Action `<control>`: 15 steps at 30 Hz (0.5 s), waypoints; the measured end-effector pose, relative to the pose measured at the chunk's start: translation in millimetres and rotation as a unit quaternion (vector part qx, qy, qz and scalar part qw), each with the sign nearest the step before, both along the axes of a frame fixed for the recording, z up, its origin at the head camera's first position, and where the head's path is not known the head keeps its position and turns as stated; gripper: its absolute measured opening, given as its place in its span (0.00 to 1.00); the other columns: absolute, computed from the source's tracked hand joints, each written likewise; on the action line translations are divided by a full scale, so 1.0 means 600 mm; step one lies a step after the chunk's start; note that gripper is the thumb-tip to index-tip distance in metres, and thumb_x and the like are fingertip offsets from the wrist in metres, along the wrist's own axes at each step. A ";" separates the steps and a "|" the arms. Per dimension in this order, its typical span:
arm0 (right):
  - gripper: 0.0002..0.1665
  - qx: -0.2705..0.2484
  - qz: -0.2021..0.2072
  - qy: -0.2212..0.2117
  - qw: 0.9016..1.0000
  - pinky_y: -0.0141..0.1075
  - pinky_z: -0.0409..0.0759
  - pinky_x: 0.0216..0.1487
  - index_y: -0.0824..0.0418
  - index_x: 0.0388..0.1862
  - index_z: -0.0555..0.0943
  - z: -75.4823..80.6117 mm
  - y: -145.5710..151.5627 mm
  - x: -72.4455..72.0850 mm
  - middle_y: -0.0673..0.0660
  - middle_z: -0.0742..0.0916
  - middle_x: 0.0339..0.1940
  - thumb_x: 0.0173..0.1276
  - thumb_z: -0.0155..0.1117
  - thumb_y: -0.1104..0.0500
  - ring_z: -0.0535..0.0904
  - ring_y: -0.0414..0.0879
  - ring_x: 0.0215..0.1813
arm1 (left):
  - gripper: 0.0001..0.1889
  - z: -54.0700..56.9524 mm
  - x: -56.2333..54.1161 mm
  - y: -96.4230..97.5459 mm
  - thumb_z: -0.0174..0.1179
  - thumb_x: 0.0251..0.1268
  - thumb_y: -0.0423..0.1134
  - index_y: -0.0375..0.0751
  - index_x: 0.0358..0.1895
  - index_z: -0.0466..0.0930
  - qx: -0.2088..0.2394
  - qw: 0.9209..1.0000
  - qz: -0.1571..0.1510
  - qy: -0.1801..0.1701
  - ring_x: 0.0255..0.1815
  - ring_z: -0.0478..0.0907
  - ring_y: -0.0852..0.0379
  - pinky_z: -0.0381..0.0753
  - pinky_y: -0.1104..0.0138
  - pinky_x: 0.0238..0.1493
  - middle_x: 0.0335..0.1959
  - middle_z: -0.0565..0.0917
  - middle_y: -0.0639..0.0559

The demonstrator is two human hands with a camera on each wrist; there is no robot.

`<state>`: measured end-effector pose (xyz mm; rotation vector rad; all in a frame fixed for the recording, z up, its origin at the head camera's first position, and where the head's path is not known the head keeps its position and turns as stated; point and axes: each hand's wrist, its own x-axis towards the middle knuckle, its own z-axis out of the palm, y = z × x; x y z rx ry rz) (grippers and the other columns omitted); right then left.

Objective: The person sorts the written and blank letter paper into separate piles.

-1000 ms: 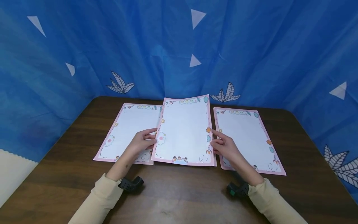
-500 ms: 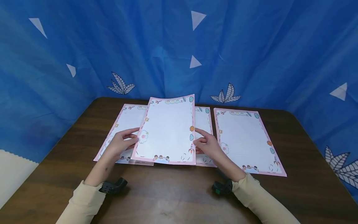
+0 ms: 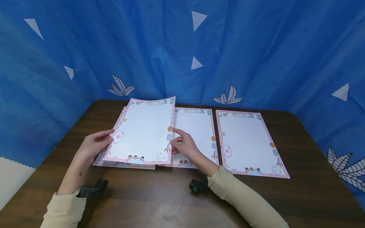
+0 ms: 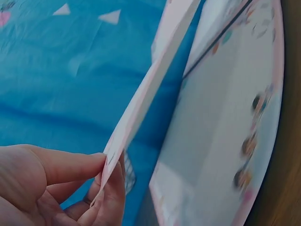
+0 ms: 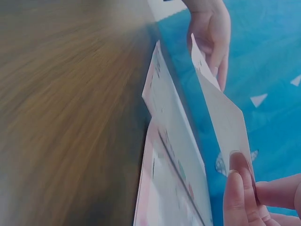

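Observation:
A sheet of paper (image 3: 142, 129) with a pink, cartoon-printed border is held in the air above the left paper stack (image 3: 98, 161). My left hand (image 3: 95, 144) pinches its left edge between thumb and fingers, as the left wrist view also shows. On the opposite edge, my right hand (image 3: 185, 144) pinches the paper; in the right wrist view the thumb and fingers (image 5: 235, 197) lie on either side of it. The raised sheet hides most of the left stack. A middle stack (image 3: 196, 126) of the same paper lies partly behind my right hand.
A third stack of matching paper (image 3: 248, 142) lies to the right on the brown wooden table (image 3: 154, 199). Behind the table hangs a blue curtain (image 3: 159, 38) with white triangles and leaves. Each wrist wears a black camera mount (image 3: 92, 189).
Both hands have carried the sheet leftward, from over the middle stack to over the left one. The middle stack has come into view, and the right stack is fully uncovered.

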<state>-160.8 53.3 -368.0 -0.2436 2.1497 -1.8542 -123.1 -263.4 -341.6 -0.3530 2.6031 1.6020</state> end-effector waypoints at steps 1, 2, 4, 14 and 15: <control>0.33 -0.002 0.003 -0.001 1.000 0.38 0.82 0.29 0.60 0.69 0.65 0.000 -0.009 -0.001 0.59 0.82 0.25 0.66 0.60 0.66 0.80 0.47 0.22 | 0.28 -0.001 0.001 -0.008 0.55 0.68 0.41 0.34 0.68 0.62 0.000 1.000 0.005 -0.004 0.45 0.69 0.51 0.77 0.72 0.38 0.53 0.70 0.36; 0.33 -0.004 0.004 -0.003 1.000 0.38 0.82 0.29 0.60 0.69 0.64 -0.001 -0.018 -0.001 0.59 0.82 0.25 0.66 0.60 0.67 0.80 0.47 0.22 | 0.28 -0.002 0.001 -0.014 0.55 0.68 0.41 0.33 0.68 0.62 0.000 1.000 0.010 -0.007 0.44 0.69 0.51 0.77 0.71 0.38 0.54 0.70 0.37; 0.33 -0.007 0.007 -0.006 1.000 0.38 0.82 0.29 0.60 0.69 0.64 -0.002 -0.032 -0.003 0.59 0.82 0.25 0.66 0.60 0.67 0.79 0.46 0.22 | 0.28 -0.004 0.001 -0.026 0.55 0.68 0.42 0.34 0.68 0.62 0.000 1.000 0.021 -0.016 0.43 0.70 0.53 0.77 0.71 0.39 0.54 0.70 0.38; 0.35 -0.005 0.016 -0.017 1.000 0.39 0.82 0.29 0.59 0.71 0.62 -0.016 -0.074 -0.011 0.59 0.81 0.24 0.66 0.60 0.68 0.80 0.49 0.23 | 0.29 -0.018 0.001 -0.057 0.54 0.69 0.43 0.34 0.68 0.61 -0.008 0.998 0.047 -0.044 0.40 0.71 0.55 0.76 0.69 0.35 0.54 0.70 0.39; 0.35 -0.005 0.018 -0.017 1.000 0.38 0.81 0.29 0.60 0.71 0.62 -0.018 -0.076 -0.012 0.58 0.81 0.24 0.66 0.60 0.68 0.80 0.49 0.23 | 0.28 -0.020 0.000 -0.058 0.54 0.69 0.43 0.35 0.68 0.61 -0.010 0.998 0.050 -0.047 0.40 0.71 0.54 0.76 0.69 0.35 0.55 0.70 0.38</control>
